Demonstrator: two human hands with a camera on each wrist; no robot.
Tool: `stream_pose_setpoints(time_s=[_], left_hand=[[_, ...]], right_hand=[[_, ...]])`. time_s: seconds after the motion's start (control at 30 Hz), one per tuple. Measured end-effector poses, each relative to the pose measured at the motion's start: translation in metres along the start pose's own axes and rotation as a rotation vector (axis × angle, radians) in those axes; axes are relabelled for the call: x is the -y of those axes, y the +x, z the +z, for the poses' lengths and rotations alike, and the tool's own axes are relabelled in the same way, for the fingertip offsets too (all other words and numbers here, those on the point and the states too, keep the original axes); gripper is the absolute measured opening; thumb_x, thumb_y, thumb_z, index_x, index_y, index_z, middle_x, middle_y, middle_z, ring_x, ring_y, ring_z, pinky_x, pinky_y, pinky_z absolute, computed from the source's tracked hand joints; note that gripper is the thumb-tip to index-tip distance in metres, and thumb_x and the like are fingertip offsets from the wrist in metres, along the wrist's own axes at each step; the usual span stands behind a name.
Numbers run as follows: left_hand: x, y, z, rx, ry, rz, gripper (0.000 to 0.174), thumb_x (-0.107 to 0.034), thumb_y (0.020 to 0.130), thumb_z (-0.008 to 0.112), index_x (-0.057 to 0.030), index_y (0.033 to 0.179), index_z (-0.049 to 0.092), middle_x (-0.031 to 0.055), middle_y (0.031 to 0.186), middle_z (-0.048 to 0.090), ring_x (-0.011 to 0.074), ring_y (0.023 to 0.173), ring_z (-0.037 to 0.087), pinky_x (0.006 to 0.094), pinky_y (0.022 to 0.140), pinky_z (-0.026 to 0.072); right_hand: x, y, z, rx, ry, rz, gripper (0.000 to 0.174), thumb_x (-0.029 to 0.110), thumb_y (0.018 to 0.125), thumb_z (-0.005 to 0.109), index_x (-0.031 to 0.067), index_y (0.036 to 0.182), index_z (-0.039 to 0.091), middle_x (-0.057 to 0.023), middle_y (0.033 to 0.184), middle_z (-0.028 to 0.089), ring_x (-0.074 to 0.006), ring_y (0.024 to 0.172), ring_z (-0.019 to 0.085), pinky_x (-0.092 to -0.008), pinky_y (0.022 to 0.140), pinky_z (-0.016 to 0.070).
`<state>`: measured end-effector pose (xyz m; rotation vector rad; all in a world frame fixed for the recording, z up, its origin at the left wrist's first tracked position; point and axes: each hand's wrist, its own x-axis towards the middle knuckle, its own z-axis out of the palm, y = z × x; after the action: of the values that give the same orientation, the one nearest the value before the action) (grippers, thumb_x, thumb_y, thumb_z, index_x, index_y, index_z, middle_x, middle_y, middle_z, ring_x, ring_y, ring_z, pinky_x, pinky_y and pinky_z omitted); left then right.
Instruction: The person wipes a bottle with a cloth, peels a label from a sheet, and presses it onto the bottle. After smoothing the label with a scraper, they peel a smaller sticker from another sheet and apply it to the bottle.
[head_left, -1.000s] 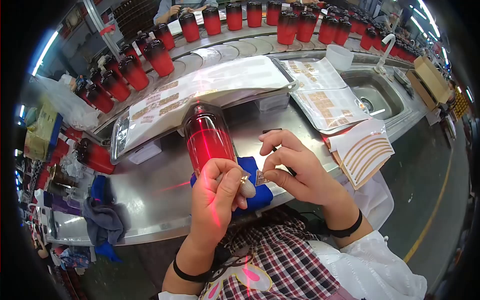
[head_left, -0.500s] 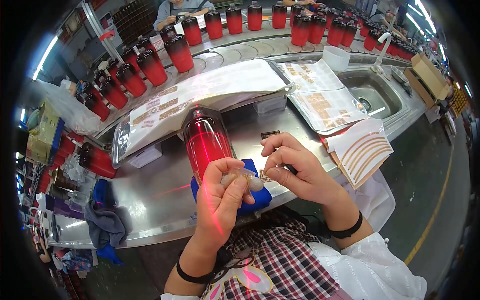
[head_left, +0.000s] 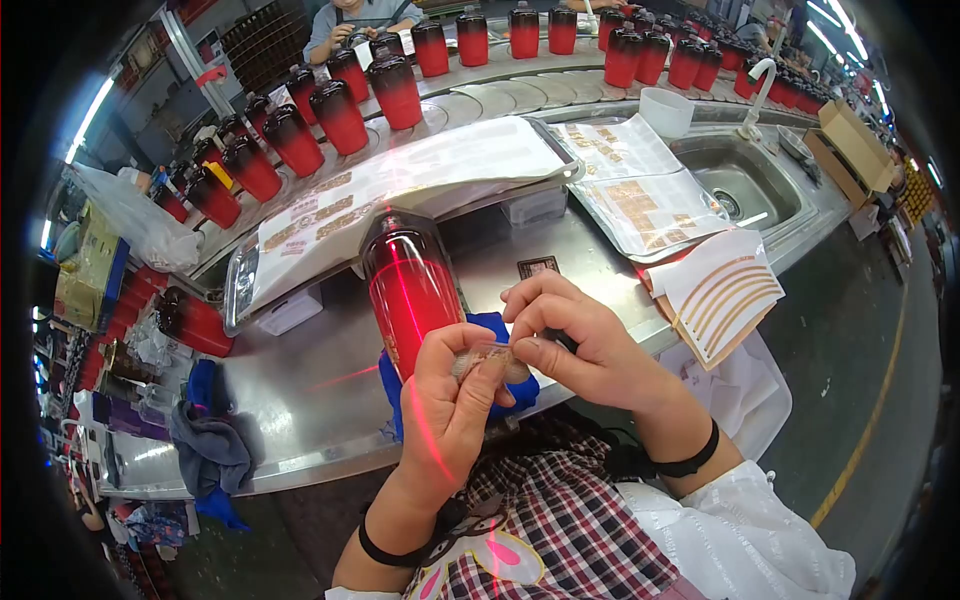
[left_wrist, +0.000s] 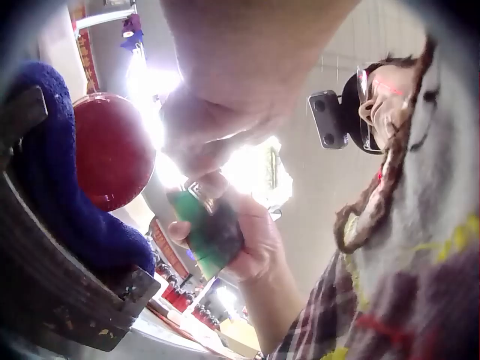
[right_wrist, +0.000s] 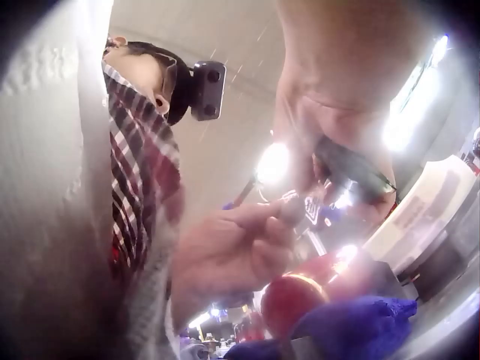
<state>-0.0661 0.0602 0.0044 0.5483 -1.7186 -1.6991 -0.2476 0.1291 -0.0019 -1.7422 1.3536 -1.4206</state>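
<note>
My left hand [head_left: 440, 415] pinches a small clear piece [head_left: 490, 351] between thumb and forefinger, with a pale, rounded thing under it. The fingertips of my right hand [head_left: 595, 350] meet the right edge of that piece. Its other fingers curl round a dark tool, which looks green [left_wrist: 214, 229] in the left wrist view and dark [right_wrist: 349, 169] in the right wrist view. Just beyond my left hand a glossy red bottle [head_left: 408, 290] with a dark shoulder lies on its side, its base toward me, beside a blue cloth [head_left: 488, 322].
A patterned label [head_left: 537, 267] lies on the metal table [head_left: 330, 400]. Behind the bottle is a tray of white sheets [head_left: 420, 165]; to its right are another tray [head_left: 650, 215], stripe sheets [head_left: 725, 292] and a sink [head_left: 750, 190]. Red bottles [head_left: 396, 98] line the curved conveyor.
My right hand has moved left, bringing its fingertips from a gap to the piece in my left hand. The standing bottles on the conveyor have shifted rightward.
</note>
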Motion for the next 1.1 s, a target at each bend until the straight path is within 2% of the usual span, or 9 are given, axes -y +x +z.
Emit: stream_pose_setpoints(time_s=[0.03, 0.13, 0.33, 0.43, 0.53, 0.63, 0.83, 1.0, 1.1], left_hand=[[0.0, 0.0, -0.001, 0.008, 0.0, -0.007, 0.023, -0.016, 0.102, 0.055, -0.001, 0.119, 0.049, 0.0088, 0.093, 0.07, 0.0079, 0.074, 0.059, 0.0223, 0.067, 0.0491], [0.002, -0.002, -0.002, 0.002, -0.033, -0.071, 0.02, -0.017, 0.102, 0.054, -0.0033, 0.115, 0.05, 0.0081, 0.091, 0.067, 0.0084, 0.069, 0.059, 0.0199, 0.062, 0.0429], [0.009, -0.002, -0.004, -0.005, -0.216, -0.133, 0.019, -0.015, 0.102, 0.052, -0.0013, 0.115, 0.05, 0.0084, 0.087, 0.067, 0.0063, 0.066, 0.057, 0.0192, 0.058, 0.0413], [0.005, -0.003, 0.0, 0.002, -0.2, -0.089, 0.019, -0.015, 0.102, 0.052, -0.0021, 0.117, 0.05, 0.0085, 0.088, 0.068, 0.0064, 0.066, 0.058, 0.0189, 0.057, 0.0413], [0.0, -0.002, 0.005, 0.026, -0.186, -0.182, 0.019, -0.016, 0.102, 0.052, -0.0021, 0.115, 0.051, 0.0086, 0.087, 0.068, 0.0067, 0.066, 0.059, 0.0188, 0.056, 0.0411], [0.011, -0.001, 0.0, 0.058, -0.213, -0.167, 0.017, -0.016, 0.102, 0.052, -0.002, 0.113, 0.053, 0.0084, 0.086, 0.068, 0.0068, 0.066, 0.06, 0.0188, 0.056, 0.041], [0.014, -0.001, -0.002, -0.019, -0.333, -0.156, 0.016, -0.017, 0.102, 0.052, -0.003, 0.11, 0.054, 0.0098, 0.086, 0.068, 0.0076, 0.063, 0.06, 0.0187, 0.054, 0.04], [0.014, -0.001, 0.002, -0.051, -0.316, -0.125, 0.017, -0.021, 0.101, 0.054, -0.0059, 0.108, 0.054, 0.0098, 0.083, 0.069, 0.0086, 0.059, 0.059, 0.0179, 0.05, 0.0389], [0.016, -0.003, 0.0, -0.046, -0.304, -0.117, 0.018, -0.021, 0.1, 0.055, -0.0056, 0.109, 0.054, 0.0094, 0.083, 0.069, 0.0086, 0.06, 0.06, 0.0178, 0.05, 0.0395]], right_hand=[[-0.001, 0.0, -0.001, -0.003, -0.005, 0.003, 0.011, 0.013, 0.095, 0.064, 0.003, 0.092, 0.062, -0.0091, 0.109, 0.056, -0.025, 0.114, 0.054, -0.0359, 0.096, 0.0426], [-0.003, -0.002, -0.005, -0.038, 0.006, 0.027, 0.011, 0.013, 0.094, 0.065, 0.0028, 0.091, 0.062, -0.0093, 0.108, 0.056, -0.0248, 0.113, 0.054, -0.0361, 0.096, 0.0426], [-0.005, -0.003, -0.005, -0.071, 0.046, 0.04, 0.012, 0.013, 0.095, 0.065, 0.0023, 0.09, 0.062, -0.0088, 0.105, 0.057, -0.0238, 0.111, 0.055, -0.035, 0.094, 0.0434], [-0.005, -0.002, -0.007, -0.023, 0.066, 0.044, 0.012, 0.013, 0.095, 0.064, 0.0022, 0.09, 0.063, -0.0087, 0.105, 0.057, -0.0229, 0.111, 0.055, -0.034, 0.094, 0.0432], [-0.004, -0.001, -0.007, 0.018, 0.049, 0.024, 0.013, 0.013, 0.095, 0.065, 0.0022, 0.089, 0.063, -0.0085, 0.105, 0.056, -0.0219, 0.111, 0.054, -0.0333, 0.094, 0.0429], [-0.003, 0.001, -0.006, 0.045, 0.01, 0.024, 0.014, 0.015, 0.097, 0.063, 0.002, 0.094, 0.064, -0.0096, 0.108, 0.057, -0.0216, 0.112, 0.054, -0.0323, 0.095, 0.0424], [-0.016, -0.011, -0.008, -0.052, 0.048, 0.06, 0.023, 0.022, 0.098, 0.061, 0.0024, 0.11, 0.065, -0.0109, 0.116, 0.057, -0.0226, 0.115, 0.053, -0.0345, 0.1, 0.0404], [-0.019, -0.016, 0.006, -0.069, 0.155, 0.042, 0.01, 0.01, 0.092, 0.068, 0.0031, 0.098, 0.066, -0.0086, 0.114, 0.055, -0.0206, 0.114, 0.052, -0.0348, 0.1, 0.0399], [-0.011, -0.01, -0.001, -0.099, 0.03, 0.019, 0.009, 0.01, 0.093, 0.067, 0.002, 0.095, 0.064, -0.0089, 0.113, 0.054, -0.0203, 0.112, 0.053, -0.0335, 0.098, 0.0409]])
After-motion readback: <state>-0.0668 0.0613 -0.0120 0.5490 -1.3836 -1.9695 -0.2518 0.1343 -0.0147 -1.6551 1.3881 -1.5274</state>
